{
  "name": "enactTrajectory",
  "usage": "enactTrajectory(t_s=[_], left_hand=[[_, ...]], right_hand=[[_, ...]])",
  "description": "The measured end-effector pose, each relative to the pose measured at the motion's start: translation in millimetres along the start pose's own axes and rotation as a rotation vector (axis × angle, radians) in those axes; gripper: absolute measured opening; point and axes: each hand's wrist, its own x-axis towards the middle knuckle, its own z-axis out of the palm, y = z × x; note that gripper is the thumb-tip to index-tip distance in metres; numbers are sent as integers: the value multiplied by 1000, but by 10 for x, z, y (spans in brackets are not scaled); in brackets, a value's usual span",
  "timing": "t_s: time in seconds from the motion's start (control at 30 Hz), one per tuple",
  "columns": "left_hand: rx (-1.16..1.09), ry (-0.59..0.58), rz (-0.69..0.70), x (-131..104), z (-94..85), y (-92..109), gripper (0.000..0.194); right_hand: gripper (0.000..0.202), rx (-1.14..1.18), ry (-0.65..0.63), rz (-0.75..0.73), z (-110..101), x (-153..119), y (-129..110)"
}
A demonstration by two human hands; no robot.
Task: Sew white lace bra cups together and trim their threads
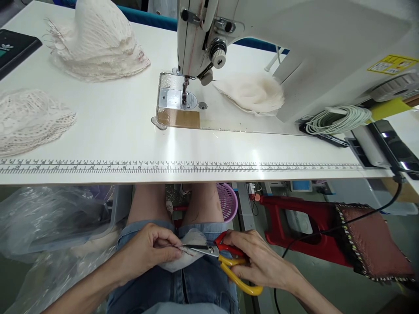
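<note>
Over my lap, my left hand (163, 249) pinches the edge of a small piece of thin off-white fabric (193, 239) between thumb and fingers. My right hand (250, 257) grips a pair of scissors (237, 275) with one red and one yellow handle loop. Their blades point left and meet the fabric edge close to my left fingertips. How far the blades are parted I cannot make out. Part of the fabric is hidden behind my left hand and the blades.
Above my lap is a white sewing table (114, 131) with a ruler strip (209, 167) along its front edge. A sewing machine (196, 39) stands there, with off-white fabric pieces (252, 93) beside its needle. Lace stacks (98, 48) lie left. A red stool (304, 226) stands right.
</note>
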Motion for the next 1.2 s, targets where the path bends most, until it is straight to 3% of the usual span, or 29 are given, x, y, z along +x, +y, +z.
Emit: enactTrajectory(t_s=[0.1, 0.2, 0.33, 0.47, 0.6, 0.77, 0.87, 0.93, 1.0, 1.07, 1.13, 1.2], left_hand=[[1, -13, 8, -4, -8, 7, 23], [12, -5, 4, -24, -20, 56, 27], [45, 26, 10, -50, -43, 107, 33], [70, 50, 95, -71, -59, 73, 28], [126, 67, 174, -130, -74, 7, 20], [142, 62, 198, -177, -97, -41, 17], [141, 73, 196, -160, -105, -56, 18], [143, 78, 195, -138, -106, -61, 18], [143, 76, 187, -115, -103, -59, 18], [145, 64, 176, -95, -93, -47, 18], [155, 58, 174, -81, -81, -29, 17], [167, 58, 179, -75, -71, -9, 17]], right_hand=[[27, 5, 101, 8, -31, -10, -22], [22, 27, 287, -19, -183, -49, -33], [21, -10, 491, 20, -602, -104, 45], [29, -382, 643, 143, -1051, -80, 273], [32, -552, 628, 124, -1334, -20, 512], [32, -643, 579, 140, -1520, 10, 642], [33, -839, 647, 190, -1468, 40, 513], [30, -902, 764, 176, -1300, 81, 271], [21, -721, 784, 29, -1030, 144, -69], [19, -428, 543, -153, -711, 239, -411], [28, -161, 259, -183, -416, 368, -651], [37, 16, 121, -183, -197, 508, -746]])
